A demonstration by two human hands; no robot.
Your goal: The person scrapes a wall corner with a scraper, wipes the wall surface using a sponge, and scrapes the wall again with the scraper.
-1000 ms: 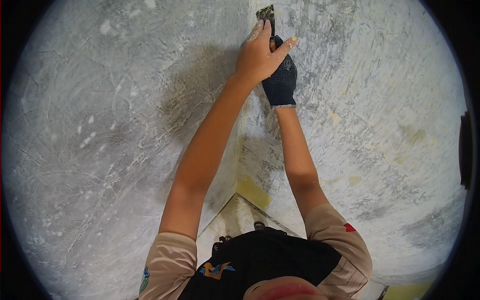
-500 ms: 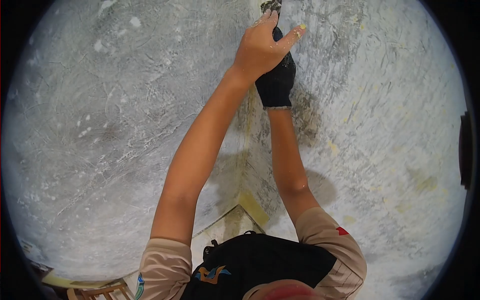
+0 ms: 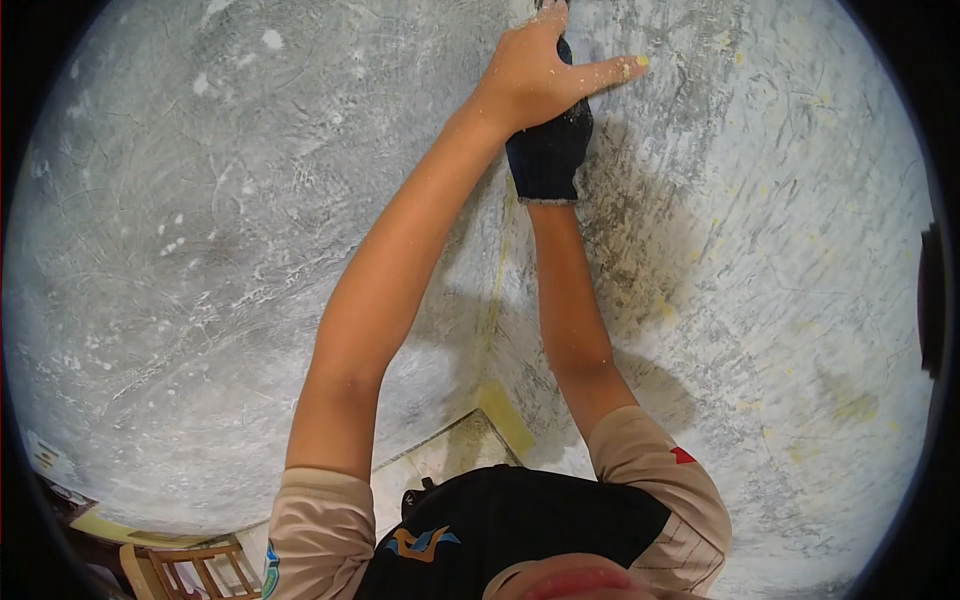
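Work in hand, as judged: two-handed pressing of a dark tool [image 3: 539,6] at the wall corner [image 3: 497,290]. The tool lies just beyond the grip, mostly cut off by the upper frame edge. The bare left hand [image 3: 530,75] is open, thumb spread, overlapping the gloved right hand [image 3: 550,150], whose closure cannot be told. Any further stroke calls for steady, aligned pressure. Walls bound the grip both sides; wooden furniture [image 3: 190,570] stands well apart, lower left.

Two hands [image 3: 530,78] [image 3: 562,135], one dark knit glove [image 3: 547,168], one mostly hidden scraper [image 3: 541,5], two walls [image 3: 200,250] [image 3: 780,280], two sleeves [image 3: 325,525] [image 3: 650,465] and one slatted wooden frame [image 3: 205,572] show.
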